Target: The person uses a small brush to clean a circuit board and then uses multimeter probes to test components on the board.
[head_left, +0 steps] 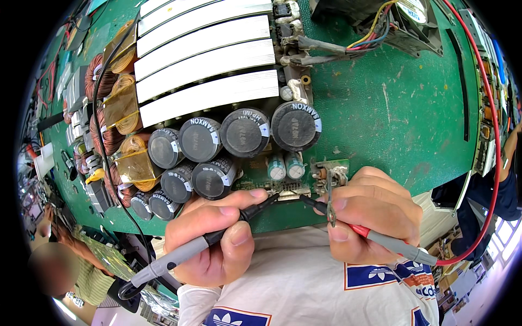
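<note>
My left hand grips a black test probe whose tip touches the near edge of a green circuit board. In my right hand is a red test probe, pinched together with a small metal part; its dark tip points left toward the same board edge. The two probe tips lie close together, just below two small teal capacitors. Several large black cylindrical capacitors stand on the board right behind my hands.
White ribbed heat-sink fins fill the upper board. Copper coils line its left side. The green bench mat extends right, crossed by a red lead. A fan with coloured wires sits at the top. Another person is at lower left.
</note>
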The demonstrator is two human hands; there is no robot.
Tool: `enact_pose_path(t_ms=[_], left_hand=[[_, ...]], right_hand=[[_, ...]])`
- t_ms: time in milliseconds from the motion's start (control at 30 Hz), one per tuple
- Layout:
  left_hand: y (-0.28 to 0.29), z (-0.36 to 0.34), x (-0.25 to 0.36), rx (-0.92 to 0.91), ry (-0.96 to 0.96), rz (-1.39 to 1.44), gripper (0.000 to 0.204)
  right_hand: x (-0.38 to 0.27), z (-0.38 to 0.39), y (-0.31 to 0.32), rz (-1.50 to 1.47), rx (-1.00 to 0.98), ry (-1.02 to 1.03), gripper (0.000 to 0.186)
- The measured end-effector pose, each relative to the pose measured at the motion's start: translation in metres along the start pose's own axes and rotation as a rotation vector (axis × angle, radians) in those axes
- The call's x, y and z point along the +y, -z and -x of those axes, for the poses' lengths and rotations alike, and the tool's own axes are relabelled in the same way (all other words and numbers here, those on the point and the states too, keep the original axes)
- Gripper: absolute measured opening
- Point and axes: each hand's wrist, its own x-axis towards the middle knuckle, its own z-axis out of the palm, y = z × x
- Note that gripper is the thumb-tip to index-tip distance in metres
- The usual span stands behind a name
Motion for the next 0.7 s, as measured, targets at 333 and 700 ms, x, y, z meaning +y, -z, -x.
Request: enact_pose_path(t_ms=[333,700], left_hand=[[-0.0016,-0.0010,0.0003,-0.007,0.010,0.034,0.036],[-0.0009,-0.0010,0.0013,0.001,0.006,0.022,0.036]], right_hand=[[0.0026,0.0010,0.0001,-0.004,0.004,0.025,0.034],[0.0029,0.0011,0.0016,-0.005,-0.009,0.025,0.034]])
